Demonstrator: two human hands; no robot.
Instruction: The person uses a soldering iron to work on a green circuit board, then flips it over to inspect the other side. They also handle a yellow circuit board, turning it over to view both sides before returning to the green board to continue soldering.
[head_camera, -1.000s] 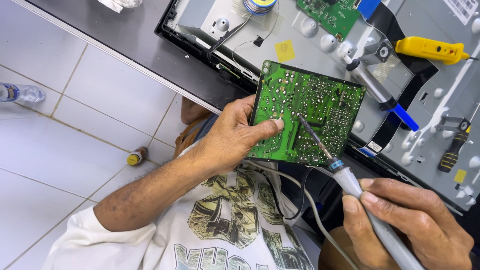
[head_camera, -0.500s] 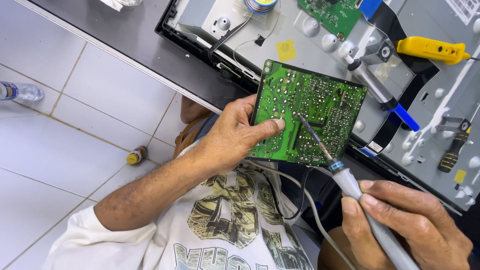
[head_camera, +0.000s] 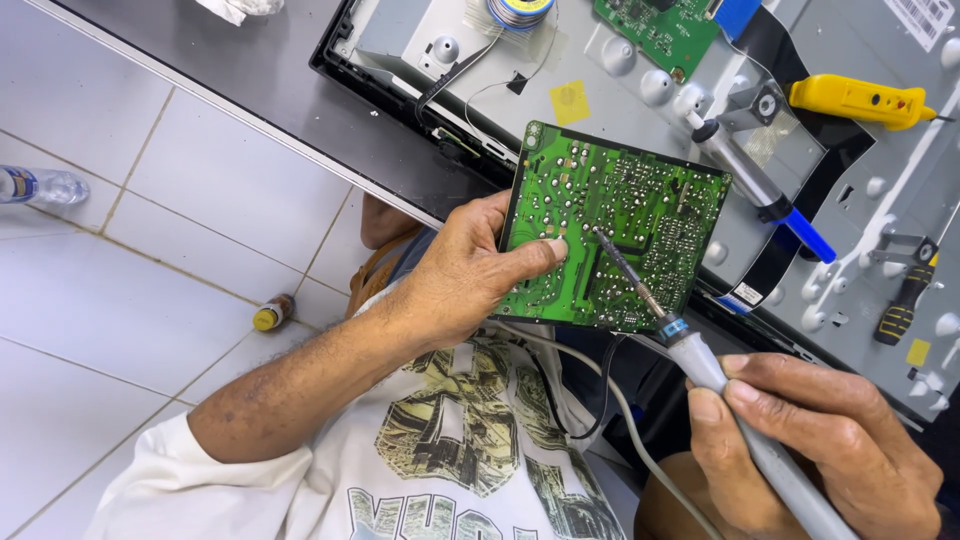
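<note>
My left hand (head_camera: 465, 275) grips a green circuit board (head_camera: 630, 215) by its left edge, solder side up, with the thumb lying across its face. My right hand (head_camera: 820, 445) holds a grey soldering iron (head_camera: 700, 365) like a pen. Its thin tip touches the board near the middle, just right of my left thumb. The iron's grey cord runs down over my lap.
An opened flat-screen set with a grey metal back (head_camera: 900, 150) lies on the dark table (head_camera: 250, 90). On it are a yellow tool (head_camera: 860, 98), a blue-tipped desoldering pump (head_camera: 760, 190), a solder spool (head_camera: 518, 10), a smaller green board (head_camera: 660, 30) and a screwdriver (head_camera: 905, 300). A small bottle (head_camera: 272, 313) and a plastic bottle (head_camera: 40, 185) lie on the tiled floor.
The iron's tip has stayed on the same spot of the board. Both hands are nearly still.
</note>
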